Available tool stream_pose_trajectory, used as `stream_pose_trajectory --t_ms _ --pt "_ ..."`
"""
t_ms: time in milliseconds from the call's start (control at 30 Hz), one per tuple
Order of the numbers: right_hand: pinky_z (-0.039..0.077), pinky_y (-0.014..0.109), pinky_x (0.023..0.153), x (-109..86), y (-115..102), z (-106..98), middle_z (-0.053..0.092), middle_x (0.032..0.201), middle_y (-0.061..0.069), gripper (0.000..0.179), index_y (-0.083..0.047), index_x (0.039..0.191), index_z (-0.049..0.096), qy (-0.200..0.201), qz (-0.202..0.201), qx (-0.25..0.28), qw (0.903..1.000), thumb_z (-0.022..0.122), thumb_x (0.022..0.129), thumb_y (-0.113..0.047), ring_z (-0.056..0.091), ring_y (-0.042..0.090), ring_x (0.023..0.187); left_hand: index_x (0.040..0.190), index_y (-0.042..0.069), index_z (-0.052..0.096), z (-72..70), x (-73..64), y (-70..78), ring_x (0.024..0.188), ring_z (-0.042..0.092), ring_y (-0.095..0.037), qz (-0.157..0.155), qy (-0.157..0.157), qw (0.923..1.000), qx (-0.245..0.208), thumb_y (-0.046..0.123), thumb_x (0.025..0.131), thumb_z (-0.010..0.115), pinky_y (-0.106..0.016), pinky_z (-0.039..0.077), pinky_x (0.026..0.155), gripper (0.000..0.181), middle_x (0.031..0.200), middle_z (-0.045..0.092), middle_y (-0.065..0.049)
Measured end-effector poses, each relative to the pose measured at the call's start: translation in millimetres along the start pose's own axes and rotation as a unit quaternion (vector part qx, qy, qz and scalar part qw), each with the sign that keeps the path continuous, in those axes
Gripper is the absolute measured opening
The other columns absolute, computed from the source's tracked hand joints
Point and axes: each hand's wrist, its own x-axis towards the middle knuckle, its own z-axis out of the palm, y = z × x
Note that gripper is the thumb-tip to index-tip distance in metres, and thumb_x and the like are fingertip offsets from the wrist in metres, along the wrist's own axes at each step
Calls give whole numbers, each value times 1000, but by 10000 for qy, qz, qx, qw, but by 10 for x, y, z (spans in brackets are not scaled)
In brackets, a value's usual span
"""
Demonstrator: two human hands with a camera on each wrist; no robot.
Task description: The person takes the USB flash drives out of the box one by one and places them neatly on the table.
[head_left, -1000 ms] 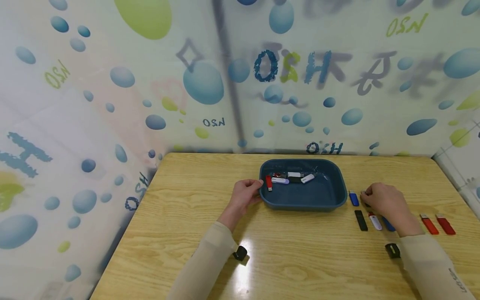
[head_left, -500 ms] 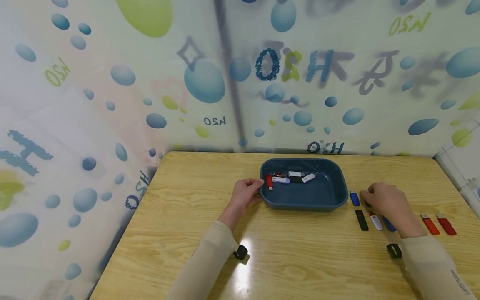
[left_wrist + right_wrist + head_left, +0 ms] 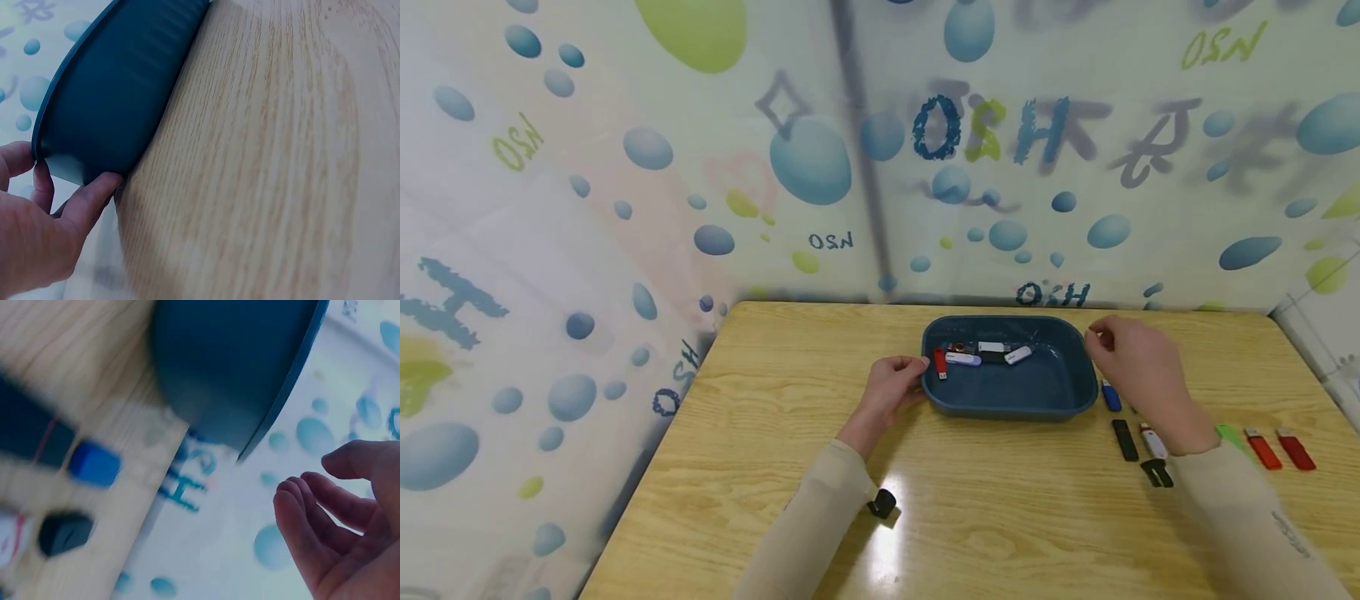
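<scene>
Checking the left hand (image 3: 887, 392) first, we find it clamped on the bin (image 3: 1007, 413): thumb and fingers pinch the rim at the end nearest that hand. The bin stands upright on the table (image 3: 760, 417), directly right of the left hand and left of the right hand (image 3: 1142, 367). Just across the rim from the left fingertips, we locate a red stick (image 3: 941, 365), metal plug toward the person. Farther right from that hand lie a lilac stick (image 3: 963, 359), a dark stick (image 3: 992, 357) and a short white stick (image 3: 1019, 356), all inside the bin.

We observe the right hand at the far right corner of the bin, fingers curled. In the right wrist view, its thumb and fingertips show a narrow gap; we cannot tell whether they hold anything. Nearer the person than its fingertips, a blue stick (image 3: 1111, 396) and a black stick (image 3: 1123, 440) rest on the table. Right of the right wrist, we count a green stick (image 3: 1231, 437), partly covered by the sleeve (image 3: 1255, 517), then an orange stick (image 3: 1264, 450) and a maroon stick (image 3: 1296, 450) in a row. Beyond both hands, a patterned cloth (image 3: 692, 200) backs the table.
</scene>
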Motion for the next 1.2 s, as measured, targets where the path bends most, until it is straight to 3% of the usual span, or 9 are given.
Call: stream_pose_trajectory --t_ms 200,433,533,633,733,867,1200 --pt "50 42 53 153 -240 203 68 78 12 24 5 105 72 -525 -134 -113 9985 63 102 -17 58 22 60 117 -9 67 -7 1 3 97 72 -25 -59 -1 10000 -10 18 101 69 -39 62 85 31 114 71 -20" --pt "39 32 47 252 -310 464 56 58 4 30 10 105 69 -977 -31 -218 9950 63 103 -19 50 18 50 113 -6 68 1 -1 -15 93 71 -23 -67 14 9999 -83 18 100 70 -38 62 83 28 112 71 -20" --pt "35 31 46 294 -339 527 48 52 3 34 7 84 68 -1168 112 -335 9925 62 103 -21 47 19 47 113 -6 68 3 3 -11 93 71 -23 -61 33 9999 -76 18 100 70 -38 62 83 27 112 71 -20" --pt "33 33 50 332 -367 565 42 52 3 46 -5 63 57 -1430 266 -515 9880 61 104 -25 45 21 48 113 -6 68 1 10 -10 94 71 -23 -67 50 9999 -62 18 100 70 -38 62 83 28 112 71 -19" --pt "33 34 51 365 -386 598 40 52 2 52 -10 57 51 -1628 257 -705 9838 60 105 -27 45 22 48 114 -6 67 0 11 -9 95 71 -23 -73 51 9999 -49 19 100 70 -38 62 83 28 112 70 -18" --pt "35 33 49 409 -407 650 40 52 3 52 -9 56 51 -1660 122 -886 9821 61 105 -26 46 21 48 113 -6 67 1 8 -6 95 71 -23 -95 53 9999 -52 19 100 70 -37 62 83 28 113 70 -19" --pt "35 32 45 499 -422 783 37 48 1 55 -12 53 49 -1734 326 -841 9807 59 105 -26 46 21 44 113 -6 67 6 7 -12 92 71 -22 -139 113 9998 -63 18 99 71 -36 63 80 28 112 71 -20"
